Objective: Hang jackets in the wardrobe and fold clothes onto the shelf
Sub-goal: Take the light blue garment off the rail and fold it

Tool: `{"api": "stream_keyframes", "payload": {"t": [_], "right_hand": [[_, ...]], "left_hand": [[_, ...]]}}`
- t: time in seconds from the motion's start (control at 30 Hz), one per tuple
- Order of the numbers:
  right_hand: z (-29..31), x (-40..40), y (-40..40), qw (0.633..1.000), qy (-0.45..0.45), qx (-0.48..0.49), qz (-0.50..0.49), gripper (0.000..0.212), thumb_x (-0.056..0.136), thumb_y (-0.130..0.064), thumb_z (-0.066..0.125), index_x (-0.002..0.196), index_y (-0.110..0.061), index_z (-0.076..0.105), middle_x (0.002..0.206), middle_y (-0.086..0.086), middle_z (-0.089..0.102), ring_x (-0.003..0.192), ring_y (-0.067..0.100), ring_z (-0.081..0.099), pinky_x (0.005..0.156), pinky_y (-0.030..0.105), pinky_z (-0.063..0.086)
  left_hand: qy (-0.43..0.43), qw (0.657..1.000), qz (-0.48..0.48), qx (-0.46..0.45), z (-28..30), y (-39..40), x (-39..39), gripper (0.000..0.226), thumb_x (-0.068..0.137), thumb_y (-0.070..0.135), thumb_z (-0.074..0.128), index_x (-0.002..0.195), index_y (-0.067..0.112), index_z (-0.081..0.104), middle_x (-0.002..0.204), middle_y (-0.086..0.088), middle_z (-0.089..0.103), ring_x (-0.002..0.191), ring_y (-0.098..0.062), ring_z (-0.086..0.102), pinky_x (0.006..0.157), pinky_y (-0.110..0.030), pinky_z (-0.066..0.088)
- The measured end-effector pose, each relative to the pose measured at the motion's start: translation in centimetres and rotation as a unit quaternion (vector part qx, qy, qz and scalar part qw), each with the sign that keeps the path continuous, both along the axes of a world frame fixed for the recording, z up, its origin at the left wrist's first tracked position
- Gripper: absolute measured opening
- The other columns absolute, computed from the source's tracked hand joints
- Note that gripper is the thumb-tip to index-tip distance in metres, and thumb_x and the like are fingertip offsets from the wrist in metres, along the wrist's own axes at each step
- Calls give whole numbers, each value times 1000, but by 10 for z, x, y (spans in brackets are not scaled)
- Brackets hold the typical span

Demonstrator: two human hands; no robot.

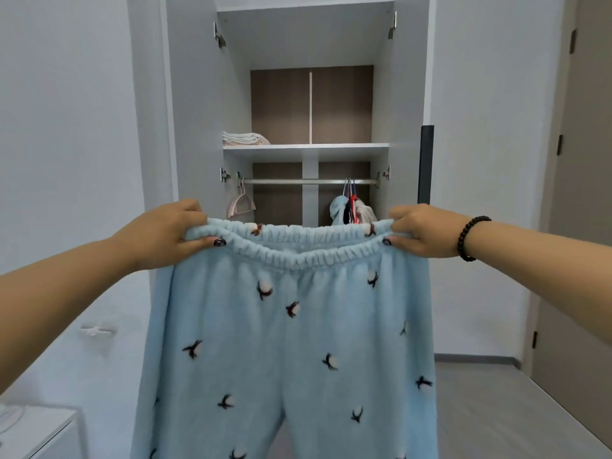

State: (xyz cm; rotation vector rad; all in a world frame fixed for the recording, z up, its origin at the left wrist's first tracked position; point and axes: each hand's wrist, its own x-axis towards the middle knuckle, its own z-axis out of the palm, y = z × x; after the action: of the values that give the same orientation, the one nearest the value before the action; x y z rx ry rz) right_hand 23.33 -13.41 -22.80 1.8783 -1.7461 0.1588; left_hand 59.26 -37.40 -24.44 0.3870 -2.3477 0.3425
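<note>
Gripping the ruffled elastic waistband of fleecy pale-blue trousers, left hand and right hand clamp fingers on opposite corners, fabric hanging flat

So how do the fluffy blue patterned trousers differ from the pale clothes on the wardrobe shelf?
The fluffy blue patterned trousers hang unfolded, held up by the waistband; the pale clothes lie folded on the white wardrobe shelf. The trousers are printed, the stack plain. Both are soft fabric.
</note>
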Motion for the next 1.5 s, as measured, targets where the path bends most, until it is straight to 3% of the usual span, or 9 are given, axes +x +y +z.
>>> {"api": "stream_keyframes", "payload": {"t": [0.17, 0.33, 0.53, 0.73, 0.9, 1.07, 1.23, 1.37, 1.5], "right_hand": [[18, 2, 22, 973, -4, -221, 66, 36, 98, -29, 38, 65, -14, 45, 63, -4, 43, 53, 22, 44, 57, 32, 41], [39, 4, 34, 943, 114, -295, 101, 37, 98, -23, 40, 75, 1, 58, 113, 20, 59, 73, 33, 62, 65, 38, 54], [54, -21, 42, 931, 17, -364, 4, 43, 96, -25, 36, 60, -5, 45, 63, 15, 47, 56, 26, 40, 58, 37, 40], [44, -14, 5, 930, -125, -241, -246, 44, 97, -18, 40, 55, -10, 32, 66, 12, 45, 69, 29, 45, 64, 31, 32], [33, 27, -39, 891, -293, -235, -255, 35, 87, -12, 54, 56, -9, 38, 65, 10, 45, 65, 27, 48, 55, 27, 39], [34, 65, -65, 844, -473, -206, -149, 25, 80, -10, 59, 59, -11, 45, 59, 5, 49, 55, 22, 55, 42, 21, 44], [46, 117, -79, 768, -610, -192, 41, 25, 85, -12, 63, 63, -9, 52, 71, 12, 62, 67, 26, 69, 60, 35, 60], [54, 152, -79, 675, -707, -133, 165, 15, 90, -7, 59, 77, -1, 58, 74, 15, 62, 60, 23, 66, 59, 32, 61], [59, 159, -70, 620, -741, -33, 255, 31, 88, 16, 37, 103, 7, 62, 96, 18, 63, 86, 24, 65, 81, 30, 57]], "left_hand": [[166, 981, 17, 100, 16, 5, 7, 45, 80, 49, 66, 62, 8, 61, 66, -3, 57, 57, -14, 54, 55, -16, 38], [229, 947, -61, 216, 38, 13, 11, 23, 85, 39, 70, 76, 18, 73, 82, 2, 70, 72, -9, 63, 64, -17, 48], [412, 881, -40, 229, 54, 7, 16, 55, 80, 50, 73, 51, 17, 40, 42, 12, 33, 43, -8, 34, 35, -18, 25], [288, 920, 144, 222, 35, 15, -34, 50, 75, 52, 74, 62, 10, 51, 65, -8, 55, 65, -30, 59, 35, -27, 41], [309, 811, 80, 490, 28, 38, -92, 40, 73, 34, 81, 92, 6, 59, 88, -7, 58, 72, -25, 57, 59, -31, 49], [301, 750, -2, 589, 41, 56, -115, 47, 78, 33, 79, 108, 9, 52, 86, -6, 57, 67, -18, 57, 43, -24, 46], [243, 770, -106, 581, 54, 62, -119, 44, 90, 47, 61, 119, 14, 62, 116, -9, 68, 101, -25, 67, 93, -40, 54], [191, 695, -286, 631, 58, 67, -109, 59, 91, 61, 48, 115, 11, 68, 106, -12, 73, 95, -24, 71, 81, -35, 58], [147, 748, -318, 564, 54, 62, -90, 53, 75, 35, 78, 119, 8, 64, 107, -12, 71, 101, -26, 69, 82, -35, 57]]}}
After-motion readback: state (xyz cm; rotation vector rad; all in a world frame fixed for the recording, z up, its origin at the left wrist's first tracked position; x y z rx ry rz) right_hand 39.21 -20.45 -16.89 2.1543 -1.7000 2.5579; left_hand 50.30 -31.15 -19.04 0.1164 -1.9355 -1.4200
